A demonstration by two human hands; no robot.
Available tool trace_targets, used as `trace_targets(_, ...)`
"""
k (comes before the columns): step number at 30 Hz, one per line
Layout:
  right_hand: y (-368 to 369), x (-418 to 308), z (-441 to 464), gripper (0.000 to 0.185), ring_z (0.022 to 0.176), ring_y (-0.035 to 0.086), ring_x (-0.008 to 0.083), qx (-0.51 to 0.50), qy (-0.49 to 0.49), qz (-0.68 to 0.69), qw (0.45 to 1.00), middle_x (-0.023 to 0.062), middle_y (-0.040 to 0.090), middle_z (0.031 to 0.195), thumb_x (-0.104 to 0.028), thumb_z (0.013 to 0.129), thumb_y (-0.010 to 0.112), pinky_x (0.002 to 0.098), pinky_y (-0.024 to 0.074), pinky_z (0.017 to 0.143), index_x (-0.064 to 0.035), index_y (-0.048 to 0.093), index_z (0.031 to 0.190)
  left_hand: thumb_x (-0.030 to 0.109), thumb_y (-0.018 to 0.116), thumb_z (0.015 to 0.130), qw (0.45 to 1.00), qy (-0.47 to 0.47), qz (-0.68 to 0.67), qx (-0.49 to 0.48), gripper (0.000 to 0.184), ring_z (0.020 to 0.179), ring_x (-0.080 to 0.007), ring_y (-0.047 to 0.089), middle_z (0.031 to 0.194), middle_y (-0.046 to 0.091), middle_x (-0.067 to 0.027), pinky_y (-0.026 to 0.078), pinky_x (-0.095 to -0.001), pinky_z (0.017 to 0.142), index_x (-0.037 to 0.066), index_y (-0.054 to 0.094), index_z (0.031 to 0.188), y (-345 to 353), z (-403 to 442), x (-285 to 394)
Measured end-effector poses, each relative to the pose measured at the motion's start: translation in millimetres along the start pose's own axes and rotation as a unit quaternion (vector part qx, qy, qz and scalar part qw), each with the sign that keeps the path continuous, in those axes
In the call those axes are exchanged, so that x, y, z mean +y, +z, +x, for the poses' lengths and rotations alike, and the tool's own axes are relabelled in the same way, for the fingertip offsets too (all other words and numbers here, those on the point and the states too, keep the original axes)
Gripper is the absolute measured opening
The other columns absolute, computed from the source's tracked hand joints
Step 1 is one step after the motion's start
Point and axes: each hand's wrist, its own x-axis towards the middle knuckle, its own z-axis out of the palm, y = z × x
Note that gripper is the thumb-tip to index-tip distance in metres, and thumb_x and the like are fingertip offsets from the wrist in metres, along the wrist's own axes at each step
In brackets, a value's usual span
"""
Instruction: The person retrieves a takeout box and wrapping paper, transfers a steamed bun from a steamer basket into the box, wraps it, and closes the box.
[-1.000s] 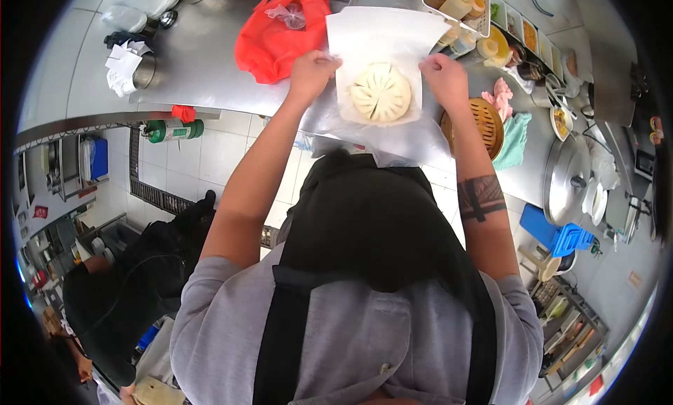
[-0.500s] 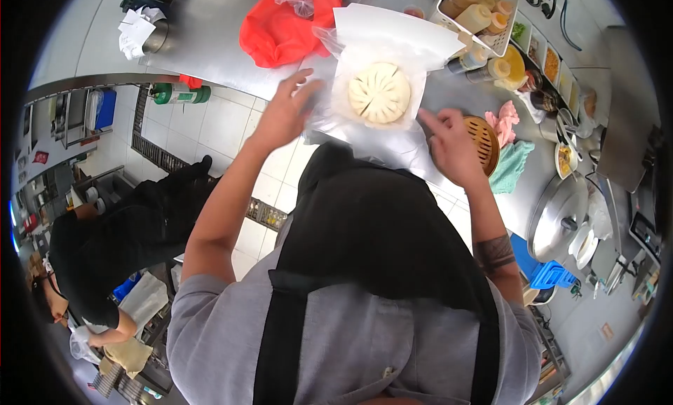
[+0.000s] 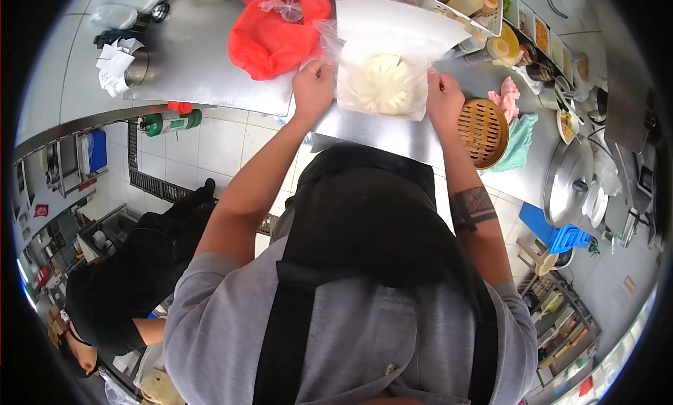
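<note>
White card forms the box point(image 3: 399, 21) in the head view; it sits near the front edge of the steel tabletop point(image 3: 189, 62), its far flap leaning open. Inside lies the bun point(image 3: 383, 84), pale and pleated, its folds hazy as if under the clear film point(image 3: 327, 35) that shows at the box's left side. The two hands are well apart, one at each side of the box. The left hand point(image 3: 313, 90) and the right hand point(image 3: 445, 100) are both curled closed, thumbs against fingers, and look clamped on the film, though its edge is too faint to trace.

Near the left hand lies a red bag point(image 3: 270, 39). Just beside the right forearm sits a bamboo steamer point(image 3: 484, 133), with a pink cloth point(image 3: 506, 97) and a green cloth point(image 3: 517, 144) at its right. Bottles point(image 3: 466, 0) stand in a white basket point(image 3: 456, 17) beyond. A person in black point(image 3: 133, 272) bends at the lower left.
</note>
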Motion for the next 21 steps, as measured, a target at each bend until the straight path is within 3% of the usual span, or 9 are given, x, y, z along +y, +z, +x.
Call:
trace_targets(4, 9, 19, 2, 0.038, 0.074, 0.064, 0.0349, 0.037, 0.046, -0.096, 0.994, 0.0183, 0.068, 0.084, -0.035, 0.099, 0.065, 0.0443, 0.0514, 0.075, 0.0024, 0.069, 0.091, 0.021, 0.07, 0.097, 0.996, -0.058, 0.064, 0.028, 0.033, 0.06, -0.0133, 0.056, 0.061, 0.059, -0.0066, 0.046, -0.0333, 0.06, -0.003, 0.065, 0.074, 0, -4, -11)
trace_targets(7, 4, 23, 4, 0.039, 0.078, 0.063, 0.0343, 0.006, 0.096, -0.078, 0.992, 0.0193, 0.067, 0.091, -0.035, 0.098, 0.066, 0.0455, 0.0508, 0.077, 0.0033, 0.067, 0.091, 0.021, 0.071, 0.095, 0.992, -0.127, -0.021, 0.008, 0.027, 0.064, -0.0149, 0.057, 0.071, 0.063, -0.0076, 0.047, -0.0326, 0.063, 0.0, 0.066, 0.079, -6, -3, -15)
trace_targets(9, -4, 12, -11, 0.032, 0.086, 0.06, 0.0332, 0.142, 0.023, -0.012, 0.989, 0.0194, 0.063, 0.101, -0.028, 0.095, 0.07, 0.044, 0.0504, 0.079, 0.0032, 0.064, 0.102, 0.023, 0.07, 0.093, 0.993, -0.044, -0.021, 0.112, 0.023, 0.081, -0.0306, 0.068, 0.1, 0.071, -0.0196, 0.052, -0.0397, 0.072, 0.001, 0.067, 0.097, -29, -14, 24)
trace_targets(10, -15, -1, -23, 0.032, 0.086, 0.06, 0.0332, 0.143, 0.021, -0.013, 0.989, 0.0194, 0.063, 0.101, -0.028, 0.095, 0.07, 0.044, 0.0504, 0.079, 0.0032, 0.064, 0.102, 0.023, 0.07, 0.093, 0.992, -0.043, -0.023, 0.113, 0.023, 0.081, -0.0306, 0.068, 0.1, 0.071, -0.0196, 0.052, -0.0397, 0.072, 0.001, 0.067, 0.097, -38, -23, 38)
trace_targets(12, -34, -28, -48, 0.04, 0.094, 0.058, 0.031, 0.068, -0.154, -0.006, 0.986, 0.0187, 0.06, 0.11, -0.022, 0.09, 0.076, 0.042, 0.0499, 0.083, 0.0031, 0.06, 0.117, 0.017, 0.074, 0.089, 0.99, 0.121, -0.027, -0.063, 0.024, 0.083, -0.0217, 0.065, 0.109, 0.069, -0.0132, 0.052, -0.0337, 0.074, 0.005, 0.069, 0.109, -51, -38, 58)
trace_targets(13, -30, -29, -48, 0.04, 0.094, 0.058, 0.031, 0.067, -0.154, -0.006, 0.986, 0.0187, 0.06, 0.11, -0.022, 0.09, 0.076, 0.042, 0.0499, 0.083, 0.0031, 0.06, 0.117, 0.017, 0.074, 0.089, 0.99, 0.12, -0.027, -0.063, 0.024, 0.083, -0.0217, 0.065, 0.109, 0.069, -0.0132, 0.052, -0.0337, 0.074, 0.005, 0.069, 0.109, -48, -37, 67)
trace_targets(15, -17, -28, -36, 0.045, 0.095, 0.057, 0.0285, 0.077, -0.158, -0.052, 0.983, 0.0175, 0.059, 0.107, -0.018, 0.087, 0.08, 0.0408, 0.05, 0.085, 0.0033, 0.059, 0.12, 0.013, 0.077, 0.086, 0.925, 0.329, 0.082, -0.172, 0.028, 0.095, -0.0295, 0.066, 0.113, 0.069, -0.015, 0.054, -0.0394, 0.084, 0.005, 0.07, 0.112, -34, -32, 83)
trace_targets(19, 3, -17, 28, 0.053, 0.1, 0.061, 0.025, 0.172, 0.053, 0.099, 0.979, 0.0155, 0.064, 0.112, -0.026, 0.084, 0.084, 0.0392, 0.0511, 0.089, 0.0044, 0.061, 0.121, 0.01, 0.077, 0.084, 0.904, 0.32, 0.153, -0.239, 0.03, 0.109, -0.0362, 0.062, 0.118, 0.068, -0.0166, 0.053, -0.045, 0.094, 0.005, 0.069, 0.113, -6, -4, 59)
trace_targets(21, -8, -14, 48, 0.049, 0.099, 0.063, 0.0227, 0.132, 0.035, 0.091, 0.986, 0.0141, 0.066, 0.111, -0.027, 0.084, 0.084, 0.0375, 0.0518, 0.089, 0.0039, 0.064, 0.116, 0.008, 0.076, 0.084, 0.96, 0.25, 0.069, -0.108, 0.032, 0.113, -0.0321, 0.064, 0.12, 0.068, -0.0159, 0.053, -0.0425, 0.093, 0.003, 0.068, 0.115, -17, 5, 92)
